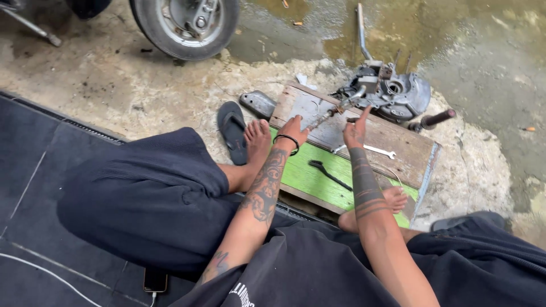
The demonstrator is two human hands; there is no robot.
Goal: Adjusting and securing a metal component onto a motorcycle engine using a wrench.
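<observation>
My left hand [294,131] grips the lower end of a long metal rod tool [333,112] that slants up to a grey engine casing [392,94] resting at the far edge of a wooden board [392,145]. My right hand [356,129] is beside it with the index finger stretched toward the casing, and whether it holds anything cannot be made out. Near that hand lies a silver wrench [380,150] on the board. A black tool [329,173] lies on the green plank [310,179] between my forearms.
A black sandal [232,131] and a grey metal part [257,104] lie left of the board. A scooter wheel [185,24] stands at the top. A black-handled rod [435,120] lies right of the casing. Wet concrete surrounds it. A phone [154,279] lies by my leg.
</observation>
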